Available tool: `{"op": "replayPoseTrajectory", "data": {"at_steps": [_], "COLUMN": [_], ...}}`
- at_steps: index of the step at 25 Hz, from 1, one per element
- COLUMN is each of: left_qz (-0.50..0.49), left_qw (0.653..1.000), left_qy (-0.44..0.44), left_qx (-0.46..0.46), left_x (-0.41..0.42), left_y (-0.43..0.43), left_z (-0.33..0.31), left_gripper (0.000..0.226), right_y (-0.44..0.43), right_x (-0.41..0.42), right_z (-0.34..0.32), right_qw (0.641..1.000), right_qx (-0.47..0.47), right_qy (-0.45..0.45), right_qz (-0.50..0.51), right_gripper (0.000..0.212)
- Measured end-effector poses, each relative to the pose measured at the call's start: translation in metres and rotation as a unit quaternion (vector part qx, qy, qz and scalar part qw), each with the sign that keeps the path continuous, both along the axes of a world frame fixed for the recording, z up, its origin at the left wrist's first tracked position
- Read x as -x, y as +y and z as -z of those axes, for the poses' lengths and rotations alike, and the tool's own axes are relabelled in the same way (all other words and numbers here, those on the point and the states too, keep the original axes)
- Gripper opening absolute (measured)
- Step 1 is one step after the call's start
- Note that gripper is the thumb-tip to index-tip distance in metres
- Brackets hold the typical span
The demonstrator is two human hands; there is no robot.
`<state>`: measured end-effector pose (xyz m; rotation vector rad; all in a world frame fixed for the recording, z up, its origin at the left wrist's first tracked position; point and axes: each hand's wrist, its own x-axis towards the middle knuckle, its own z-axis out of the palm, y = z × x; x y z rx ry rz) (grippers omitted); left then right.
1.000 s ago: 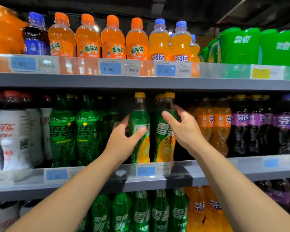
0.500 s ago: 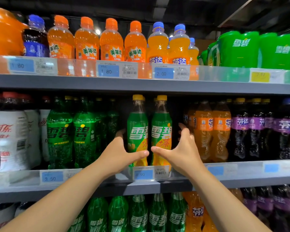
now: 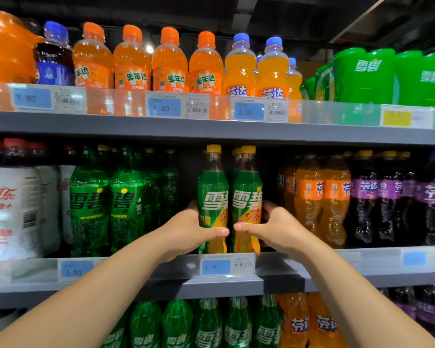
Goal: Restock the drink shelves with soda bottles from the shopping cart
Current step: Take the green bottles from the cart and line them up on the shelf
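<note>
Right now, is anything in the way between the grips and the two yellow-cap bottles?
No, nothing visible. The left grip holds the left yellow-cap Sprite bottle and the right grip holds the right yellow-cap Sprite bottle, thumbs across their fronts. Both bottles stand at the front of the middle shelf.

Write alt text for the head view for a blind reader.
Two yellow-capped Sprite bottles stand side by side on the middle shelf: the left hand grips the left bottle, the right hand the right bottle. A 4.90 price tag sits below them; green Sprite bottles stand to their left, orange Fanta bottles to their right.
</note>
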<state>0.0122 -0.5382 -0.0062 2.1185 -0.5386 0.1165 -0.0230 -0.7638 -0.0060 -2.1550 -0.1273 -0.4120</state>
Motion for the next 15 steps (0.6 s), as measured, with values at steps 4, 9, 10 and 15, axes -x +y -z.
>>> {"op": "replayPoseTrajectory", "data": {"at_steps": [4, 9, 10, 15], "left_qz": [-0.013, -0.037, -0.03, -0.005], "left_qw": [1.0, 0.999, 0.999, 0.999], "left_qy": [-0.001, 0.009, 0.013, 0.027], "left_qx": [0.002, -0.006, -0.004, 0.03], "left_x": [-0.008, -0.019, -0.021, -0.026], "left_y": [-0.007, -0.013, -0.013, -0.014], "left_z": [0.0, 0.001, 0.001, 0.002], "left_gripper": [0.079, 0.094, 0.095, 0.094], "right_y": [-0.006, -0.006, -0.007, -0.008], "right_x": [-0.012, -0.023, -0.025, -0.031], "right_z": [-0.003, -0.001, -0.002, -0.002], "right_qw": [1.0, 1.0, 1.0, 0.999], "right_qx": [-0.004, -0.022, -0.024, -0.036], "right_qy": [0.014, 0.012, 0.014, 0.022], "right_qz": [0.0, -0.01, -0.012, -0.029], "right_gripper": [0.092, 0.08, 0.08, 0.081]}}
